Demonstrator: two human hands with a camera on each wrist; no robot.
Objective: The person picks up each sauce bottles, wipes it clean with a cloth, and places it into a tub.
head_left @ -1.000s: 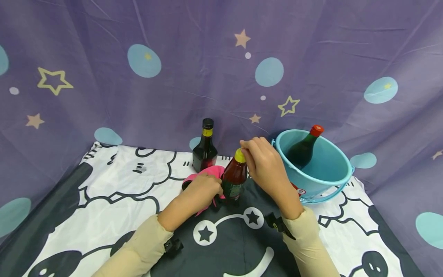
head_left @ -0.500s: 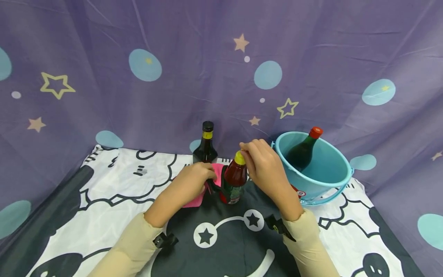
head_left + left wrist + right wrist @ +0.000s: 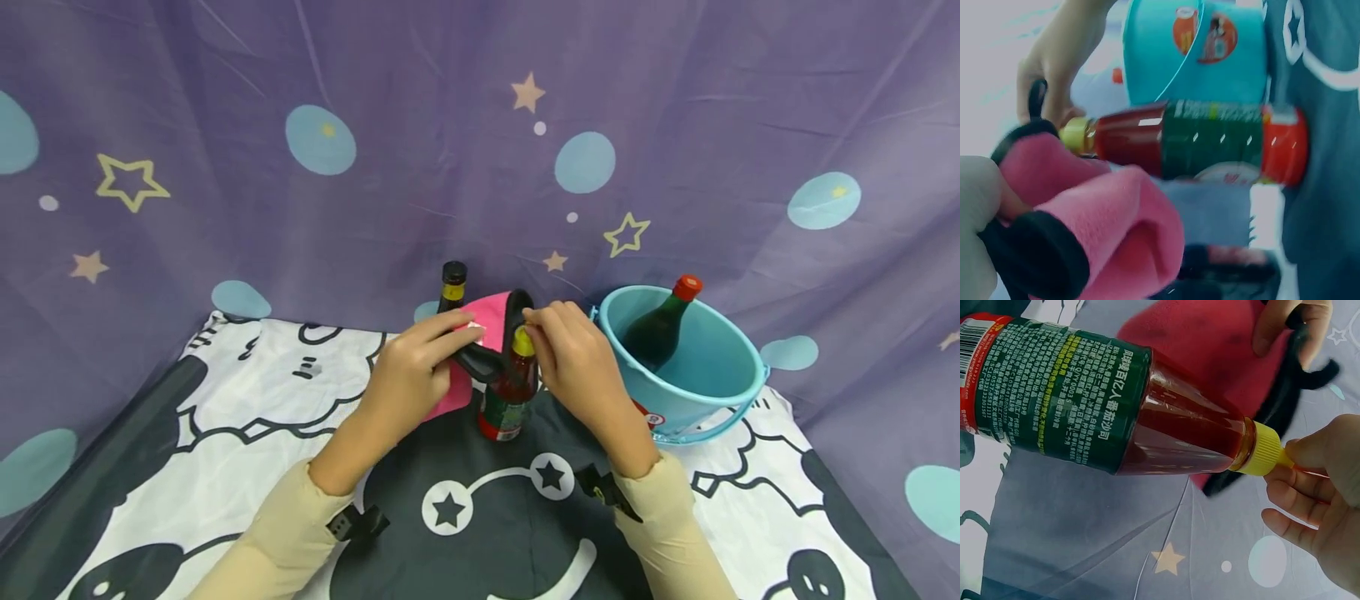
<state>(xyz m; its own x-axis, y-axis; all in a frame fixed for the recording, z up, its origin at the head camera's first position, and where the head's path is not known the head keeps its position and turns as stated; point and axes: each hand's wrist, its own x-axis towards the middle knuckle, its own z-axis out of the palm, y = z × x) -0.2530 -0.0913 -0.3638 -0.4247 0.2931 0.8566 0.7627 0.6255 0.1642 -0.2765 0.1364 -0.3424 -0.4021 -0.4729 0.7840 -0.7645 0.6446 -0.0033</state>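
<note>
A ketchup bottle (image 3: 504, 408), dark red with a green label and yellow cap, stands upright on the patterned cloth. My right hand (image 3: 581, 358) pinches the cap's narrow tip, clear in the right wrist view, where the bottle (image 3: 1185, 425) lies across the frame. My left hand (image 3: 405, 371) grips a pink cloth (image 3: 489, 315) with thick black edging and a black loop, raised beside the bottle's neck. The cloth (image 3: 1129, 219) is folded over on itself in the left wrist view. In the head view its black edge overlaps the upper part of the bottle, hiding some of it.
Behind the pink cloth stands a dark bottle (image 3: 453, 283) with a black cap and yellow neck band, mostly covered. To the right a light blue bucket (image 3: 711, 360) holds a leaning green bottle (image 3: 654, 335) with a red top. A purple curtain (image 3: 420, 192) hangs at the back.
My left hand has lifted the pink cloth from low beside the ketchup bottle up to its neck, spreading its edge toward the cap. My right hand stays on the cap.
</note>
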